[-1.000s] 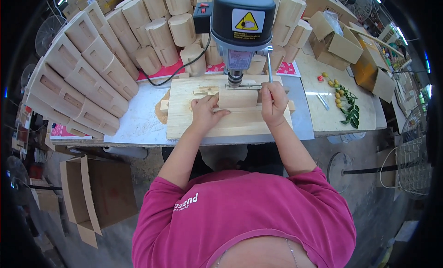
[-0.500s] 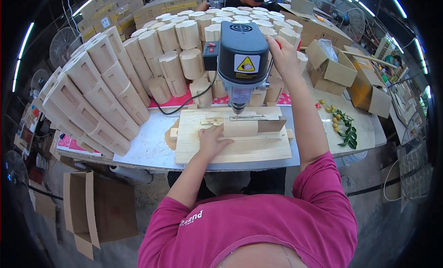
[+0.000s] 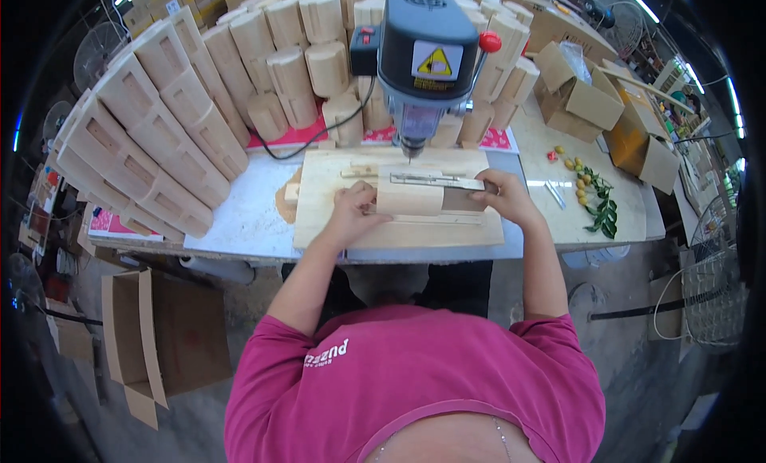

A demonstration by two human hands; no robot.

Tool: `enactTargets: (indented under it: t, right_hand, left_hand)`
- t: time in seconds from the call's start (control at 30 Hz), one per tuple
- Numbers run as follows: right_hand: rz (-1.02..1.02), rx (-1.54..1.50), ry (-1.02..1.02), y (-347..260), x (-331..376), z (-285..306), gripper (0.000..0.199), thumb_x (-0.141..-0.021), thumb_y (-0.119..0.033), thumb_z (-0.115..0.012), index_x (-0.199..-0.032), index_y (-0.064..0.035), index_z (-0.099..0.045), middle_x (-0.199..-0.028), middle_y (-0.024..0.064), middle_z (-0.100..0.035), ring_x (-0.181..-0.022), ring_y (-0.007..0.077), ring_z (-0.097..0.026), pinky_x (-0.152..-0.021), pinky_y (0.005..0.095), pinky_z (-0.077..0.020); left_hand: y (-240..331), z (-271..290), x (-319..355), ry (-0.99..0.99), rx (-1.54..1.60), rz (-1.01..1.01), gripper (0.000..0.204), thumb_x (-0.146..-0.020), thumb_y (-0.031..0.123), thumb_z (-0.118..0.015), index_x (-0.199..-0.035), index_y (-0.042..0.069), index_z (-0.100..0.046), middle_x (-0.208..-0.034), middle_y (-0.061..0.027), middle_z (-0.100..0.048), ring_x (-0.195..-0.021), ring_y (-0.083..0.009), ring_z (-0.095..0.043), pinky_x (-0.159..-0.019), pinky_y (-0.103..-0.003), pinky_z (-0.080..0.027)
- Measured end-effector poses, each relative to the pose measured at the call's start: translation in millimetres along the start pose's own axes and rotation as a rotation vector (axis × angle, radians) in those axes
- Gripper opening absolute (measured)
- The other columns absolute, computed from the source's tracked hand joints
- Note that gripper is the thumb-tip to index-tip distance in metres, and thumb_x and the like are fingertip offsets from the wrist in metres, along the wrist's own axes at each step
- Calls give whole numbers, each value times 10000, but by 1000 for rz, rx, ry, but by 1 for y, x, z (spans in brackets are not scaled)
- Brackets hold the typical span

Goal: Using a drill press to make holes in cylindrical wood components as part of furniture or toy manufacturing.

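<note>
A pale wooden cylinder (image 3: 408, 200) lies on its side on a light wooden board (image 3: 319, 233). A slotted metal strip (image 3: 435, 181) rests along its top, with a brownish plate (image 3: 461, 200) sticking out at the right end. My left hand (image 3: 353, 212) is closed on the cylinder's left end, thumb along the near side. At the other end, my right hand (image 3: 504, 198) pinches the right end of the strip and plate. Above them stands a dark drill press (image 3: 423, 56); its bit hangs just over the far side of the strip. The red lever knob (image 3: 490, 42) is untouched.
Stacked wooden cylinders (image 3: 295, 88) crowd the table's back, and slotted ones (image 3: 152, 120) lean at left. A black cable (image 3: 307, 148) curves behind the board. Leafy fruit (image 3: 602, 212) and cardboard boxes (image 3: 581, 96) sit at right. An open carton (image 3: 187, 327) stands on the floor.
My right hand has let go of the drill press lever and come down to the metal strip's right end. My left hand has shifted from lying flat to gripping the cylinder's left end.
</note>
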State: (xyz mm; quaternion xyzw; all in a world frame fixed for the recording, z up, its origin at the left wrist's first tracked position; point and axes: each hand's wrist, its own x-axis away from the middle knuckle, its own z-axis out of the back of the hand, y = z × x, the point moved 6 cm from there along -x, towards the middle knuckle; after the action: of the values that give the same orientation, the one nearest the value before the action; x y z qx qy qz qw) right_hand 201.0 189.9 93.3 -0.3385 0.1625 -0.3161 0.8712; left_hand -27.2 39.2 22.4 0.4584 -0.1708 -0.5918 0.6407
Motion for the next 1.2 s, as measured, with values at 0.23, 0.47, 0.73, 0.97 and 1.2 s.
enactTargets:
  t: [0.23,0.47,0.73,0.97,1.2]
  right_hand:
    - [-163,-591,-76,22,37,-22,226,-763,-165,-691,-924,-25,-619,-797,-38,-578,-741,63,-490,-665,223,-393]
    - [-260,-857,-213,27,49,-88,254,-820,-233,-632,-923,-2,-621,-799,-26,-564,-757,54,-482,-696,192,-374]
    - [89,-197,-126,-41,67,-69,178,-811,-125,-617,-914,18,-595,-742,54,-591,-698,156,-555,-627,265,-424]
    - [231,-98,85,-76,72,-23,201,-793,-105,-615,-950,16,-585,-722,107,-539,-662,206,-521,-618,277,-406]
    - [244,-238,174,-67,74,-1,192,-824,-112,-589,-966,18,-584,-790,43,-528,-742,124,-480,-682,229,-373]
  left_hand:
    - [39,87,56,15,326,57,215,-628,62,-761,-802,19,-642,-661,46,-441,-604,-50,-389,-545,-209,-335]
    - [22,132,96,269,495,391,169,-733,155,-697,-780,6,-632,-692,9,-573,-625,-46,-489,-575,-204,-397]
    - [19,165,115,630,697,633,327,-755,289,-679,-816,-27,-621,-734,-80,-628,-603,-117,-582,-531,-242,-452]
    - [26,127,113,557,623,698,304,-762,282,-675,-660,7,-592,-538,-20,-536,-411,-54,-427,-370,-203,-288]
    - [30,107,100,438,648,681,285,-776,274,-665,-675,15,-600,-575,-31,-569,-424,-57,-466,-378,-197,-323]
